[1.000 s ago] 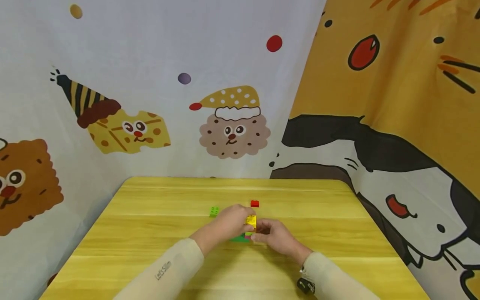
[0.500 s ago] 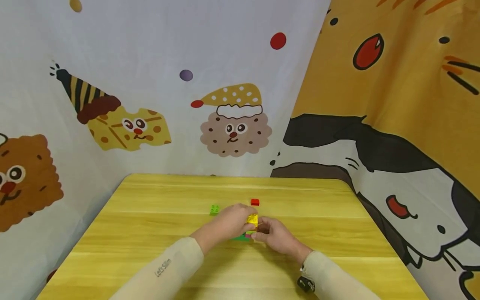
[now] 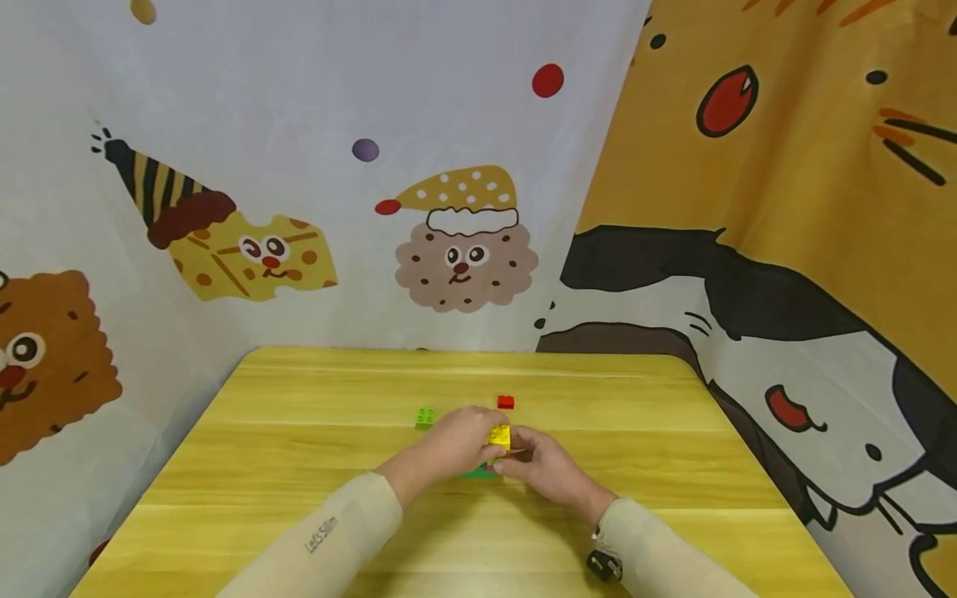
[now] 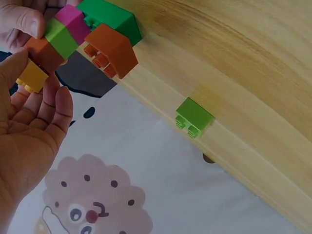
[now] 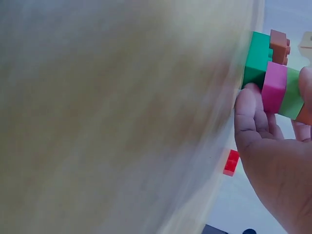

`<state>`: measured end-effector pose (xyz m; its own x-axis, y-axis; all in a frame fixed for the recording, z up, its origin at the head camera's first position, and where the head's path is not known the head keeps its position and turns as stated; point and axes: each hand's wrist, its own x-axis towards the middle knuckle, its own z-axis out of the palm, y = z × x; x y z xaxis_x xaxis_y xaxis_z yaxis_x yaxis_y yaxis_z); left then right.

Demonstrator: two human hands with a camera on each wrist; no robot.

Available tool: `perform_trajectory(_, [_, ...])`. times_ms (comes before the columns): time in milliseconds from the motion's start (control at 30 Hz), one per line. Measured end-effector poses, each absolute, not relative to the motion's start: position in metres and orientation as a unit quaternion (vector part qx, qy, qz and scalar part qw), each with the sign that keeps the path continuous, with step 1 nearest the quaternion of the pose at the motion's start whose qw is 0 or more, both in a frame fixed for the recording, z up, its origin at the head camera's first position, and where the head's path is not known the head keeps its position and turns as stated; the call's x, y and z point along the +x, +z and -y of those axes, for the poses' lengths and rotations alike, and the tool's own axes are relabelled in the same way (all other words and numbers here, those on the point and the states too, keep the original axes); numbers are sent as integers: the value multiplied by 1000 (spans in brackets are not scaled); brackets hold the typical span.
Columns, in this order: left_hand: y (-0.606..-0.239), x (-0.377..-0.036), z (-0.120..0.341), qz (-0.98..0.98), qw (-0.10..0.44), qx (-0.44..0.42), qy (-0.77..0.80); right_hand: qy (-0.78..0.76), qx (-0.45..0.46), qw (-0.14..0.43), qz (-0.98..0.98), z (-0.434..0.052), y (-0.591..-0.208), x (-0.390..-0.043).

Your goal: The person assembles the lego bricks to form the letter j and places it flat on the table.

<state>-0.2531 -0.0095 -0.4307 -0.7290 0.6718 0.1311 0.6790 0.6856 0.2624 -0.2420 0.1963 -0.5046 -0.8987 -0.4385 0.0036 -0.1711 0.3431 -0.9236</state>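
Observation:
A stack of toy building bricks stands near the middle of the table. Its long green brick [image 4: 114, 19] forms the bottom, bearing a magenta brick [image 4: 73, 22] and, beside that, an orange brick [image 4: 116, 48]. Above the magenta come a light green brick [image 4: 61, 39], another orange brick [image 4: 45, 54] and a yellow brick [image 3: 499, 437] on top. My left hand [image 3: 465, 438] pinches the yellow brick between thumb and fingers. From the other side my right hand [image 3: 552, 467] grips the stack, its thumb low on the near side; in the right wrist view its fingers reach the green brick.
Behind my left hand lies a loose light green brick [image 3: 425, 418] with its studs up. A red brick [image 3: 506, 402] sits farther back on the wooden table [image 3: 336, 390]. Beyond the table's back edge hangs a printed cartoon curtain [image 3: 299, 83].
My right hand has drawn slightly left, closer around the stack. My left hand keeps its pinch on the yellow brick. The loose bricks stay where they were.

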Motion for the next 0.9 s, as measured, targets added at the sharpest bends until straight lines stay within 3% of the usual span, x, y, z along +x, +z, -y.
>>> perform_trajectory(400, [-425, -256, 7, 913, 21, -381, -146, -566, -154, 132, -799, -192, -502, -243])
perform_trajectory(900, [-439, -258, 15, 910, -32, -335, -241, -553, -131, 131, -812, -190, -502, -241])
